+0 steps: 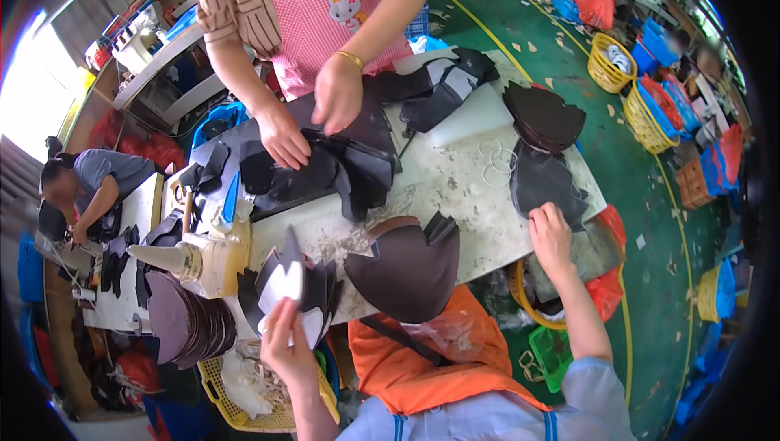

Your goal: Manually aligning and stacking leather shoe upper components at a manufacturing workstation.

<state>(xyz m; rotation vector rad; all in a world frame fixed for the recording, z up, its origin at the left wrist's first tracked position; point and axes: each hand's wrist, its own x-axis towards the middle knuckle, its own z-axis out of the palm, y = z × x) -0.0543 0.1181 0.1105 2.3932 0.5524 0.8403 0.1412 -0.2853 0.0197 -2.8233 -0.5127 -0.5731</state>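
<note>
Holding pale piece [286,283]: left fingers [280,321]. Right fingers [550,218]: tabletop edge [491,257], room leftward.

My left hand [284,339] is raised at the near edge of the bench [467,197], toward its left end, thumb and fingers pinched together, forearm [311,404] rising steeply beneath. My right forearm [587,311] slants inward, bringing my right hand [552,236], palm down with fingers bent, near the right corner.
</note>
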